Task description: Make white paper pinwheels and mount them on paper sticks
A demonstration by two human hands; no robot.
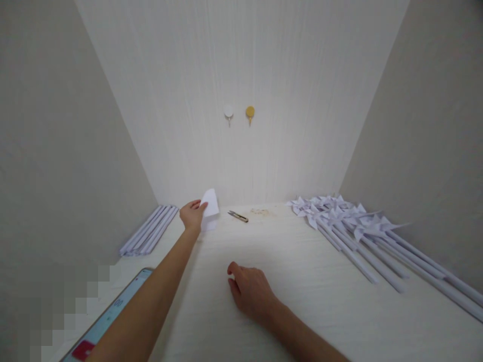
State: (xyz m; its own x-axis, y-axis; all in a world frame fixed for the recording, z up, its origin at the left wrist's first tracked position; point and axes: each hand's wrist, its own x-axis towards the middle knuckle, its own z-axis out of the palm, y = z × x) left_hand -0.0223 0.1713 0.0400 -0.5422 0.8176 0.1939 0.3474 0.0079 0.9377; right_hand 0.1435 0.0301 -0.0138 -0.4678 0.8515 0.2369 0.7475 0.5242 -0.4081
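Observation:
My left hand (193, 213) is stretched towards the back of the table, its thumb and fingers closed on a white sheet of paper (211, 202) that is held raised and bent. Below it, more white paper (209, 224) lies on the surface. Nearer to me, my right hand (251, 290) rests over the table, loosely curled. A gap shows between its thumb and index finger, and nothing is visible in it. Thread snips (238, 216) lie just right of the paper. Some small brownish bits (261, 212) are scattered beside them.
Rolled white paper tubes (151, 231) lie bundled at the left. A phone (116, 304) with a lit screen is partly under my left forearm. Several paper pinwheels (335, 216) on tube sticks are heaped at the right. A white hook (228, 112) and a yellow hook (250, 112) are on the back wall.

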